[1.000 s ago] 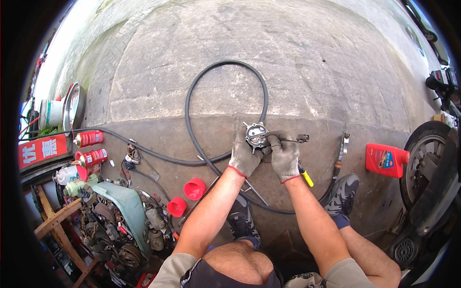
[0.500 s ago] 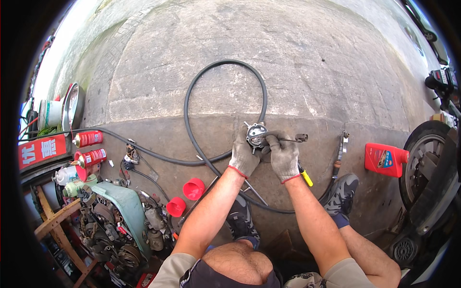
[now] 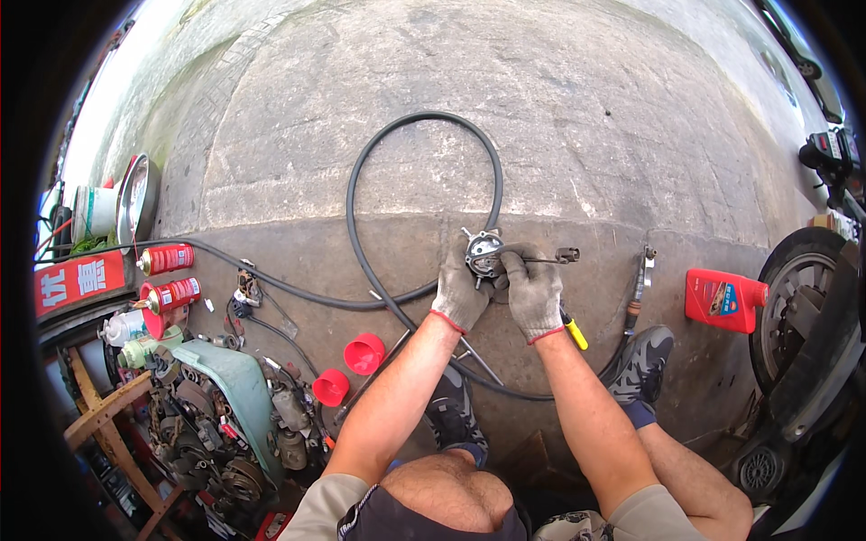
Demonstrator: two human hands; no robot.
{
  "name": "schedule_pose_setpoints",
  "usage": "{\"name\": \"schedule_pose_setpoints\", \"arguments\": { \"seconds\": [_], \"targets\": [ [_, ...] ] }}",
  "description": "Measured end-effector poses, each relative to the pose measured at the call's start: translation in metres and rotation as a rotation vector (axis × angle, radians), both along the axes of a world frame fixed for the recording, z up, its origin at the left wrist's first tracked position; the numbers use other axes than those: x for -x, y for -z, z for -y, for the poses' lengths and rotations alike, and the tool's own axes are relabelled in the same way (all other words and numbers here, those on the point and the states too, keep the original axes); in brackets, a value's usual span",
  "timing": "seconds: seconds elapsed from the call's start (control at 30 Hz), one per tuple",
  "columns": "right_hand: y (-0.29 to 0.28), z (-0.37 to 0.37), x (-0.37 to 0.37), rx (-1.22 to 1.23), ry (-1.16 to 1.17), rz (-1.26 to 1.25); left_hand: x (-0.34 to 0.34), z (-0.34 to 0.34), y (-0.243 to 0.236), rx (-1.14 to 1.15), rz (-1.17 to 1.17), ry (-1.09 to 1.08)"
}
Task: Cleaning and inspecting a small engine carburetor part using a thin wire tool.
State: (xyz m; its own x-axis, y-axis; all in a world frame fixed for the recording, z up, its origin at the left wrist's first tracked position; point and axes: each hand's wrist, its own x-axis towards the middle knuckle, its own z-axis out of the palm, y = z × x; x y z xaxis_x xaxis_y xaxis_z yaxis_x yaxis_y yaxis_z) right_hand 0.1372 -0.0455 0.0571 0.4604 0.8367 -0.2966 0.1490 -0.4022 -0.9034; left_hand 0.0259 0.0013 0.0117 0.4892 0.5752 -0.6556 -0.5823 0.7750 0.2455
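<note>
While left hand (image 3: 462,296) and right hand (image 3: 534,296) grasp metal part (image 3: 482,250), black hose (image 3: 350,200) lies looped beneath.

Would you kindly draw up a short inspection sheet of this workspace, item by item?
Surface: worn, stained concrete floor.
Job's things: round metal part held up in the gloved left hand; a dark connector-like end juts out beyond the right hand.
Clutter: two red cups on the floor; mixed used parts piled at lower left.
Hands: left closed on the metal part; right has its fingers at the part's right side, exact grip unclear.
Cables: black hose loops on the floor and crosses itself left of the hands.
Surroundings: red bottle and wheel at right.
</note>
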Motion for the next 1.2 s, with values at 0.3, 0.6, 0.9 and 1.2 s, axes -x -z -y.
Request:
{"name": "schedule_pose_setpoints", "arguments": {
  "seconds": [0.3, 0.6, 0.9, 1.2],
  "targets": [
    [-0.007, -0.001, -0.003, 0.053, 0.002, -0.056, 0.004, 0.000, 0.006, -0.010, 0.075, -0.010],
    [0.006, -0.003, -0.010, 0.027, -0.119, 0.088, 0.002, -0.001, 0.006, -0.020, 0.050, 0.002],
    [-0.001, 0.001, -0.005, -0.039, -0.110, 0.131, 0.002, -0.003, 0.008, 0.039, 0.096, 0.008],
    [-0.011, -0.006, -0.012, 0.098, -0.177, 0.061, 0.000, -0.005, 0.005, 0.051, 0.074, 0.002]
  ]
}}
